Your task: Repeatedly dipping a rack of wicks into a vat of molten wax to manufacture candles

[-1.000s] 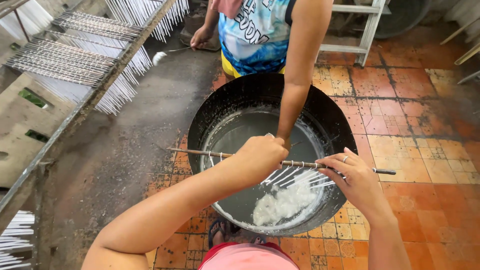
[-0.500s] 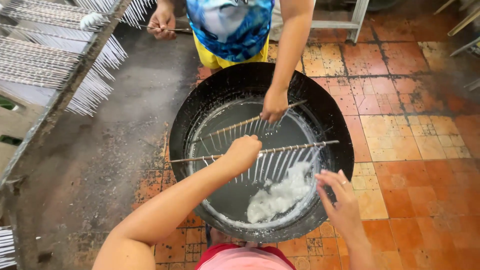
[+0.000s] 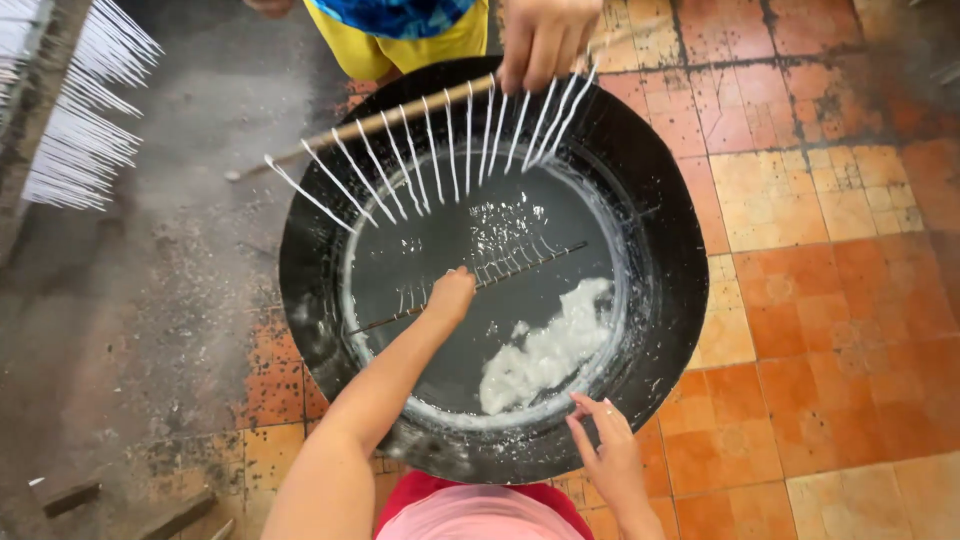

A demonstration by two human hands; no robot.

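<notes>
A big black pan of grey liquid with a patch of white foam stands on the tiled floor. My left hand grips a thin rod hung with a row of wicks and holds it low, the wicks down in the liquid. My right hand hovers with fingers spread over the pan's near rim, holding nothing. Across the pan, another person's hand lifts a second rod with white-coated candles hanging from it.
The other person stands at the far side of the pan in yellow shorts. A rack of white coated candles juts in at the upper left. Orange floor tiles lie to the right, grey concrete to the left.
My left hand lowered its rod into the liquid. My right hand let go of the rod and dropped to the near rim. The other person raised a coated rod out of the pan.
</notes>
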